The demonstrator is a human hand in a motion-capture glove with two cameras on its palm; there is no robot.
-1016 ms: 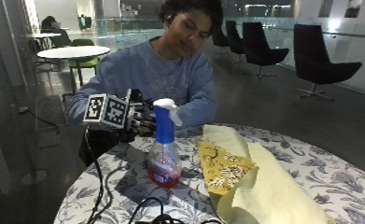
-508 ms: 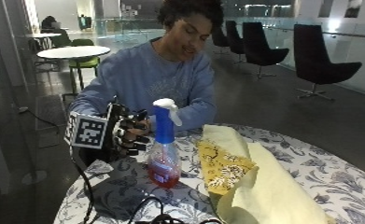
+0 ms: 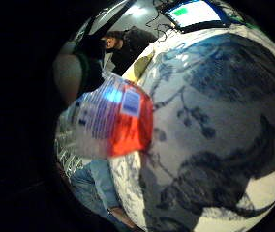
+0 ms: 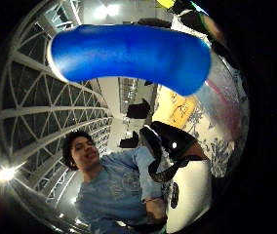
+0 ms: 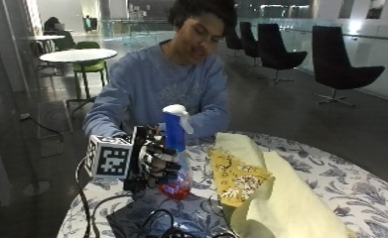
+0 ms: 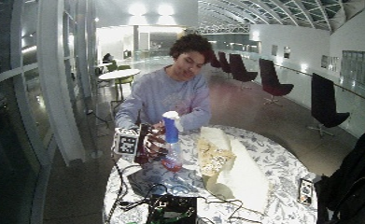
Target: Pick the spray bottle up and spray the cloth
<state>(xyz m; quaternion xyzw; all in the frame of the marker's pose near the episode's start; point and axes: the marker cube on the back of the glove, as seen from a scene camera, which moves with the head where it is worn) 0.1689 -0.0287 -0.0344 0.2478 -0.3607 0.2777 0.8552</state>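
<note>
gripping spray bottle [image 5: 175, 148], fingers [image 5: 161, 159] around it

A blue bottle neck [image 4: 128, 53] fills the space close to the palm; beyond it lie the yellow cloth [image 4: 180, 109] and the flowered worktop [image 4: 221, 146]; a person in a blue sweater [image 4: 114, 187] sits behind.

Cloth [image 5: 266, 188] lies just beside spray bottle [image 5: 175, 148], seemingly untouching.

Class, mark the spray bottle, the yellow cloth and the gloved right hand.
spray bottle [image 5: 174, 133]: outside view, blue neck below the white nozzle.
yellow cloth [image 5: 292, 203]: outside view, plain pale fold.
gloved right hand [image 5: 155, 159]: outside view, fingers beside the bottle.
</note>
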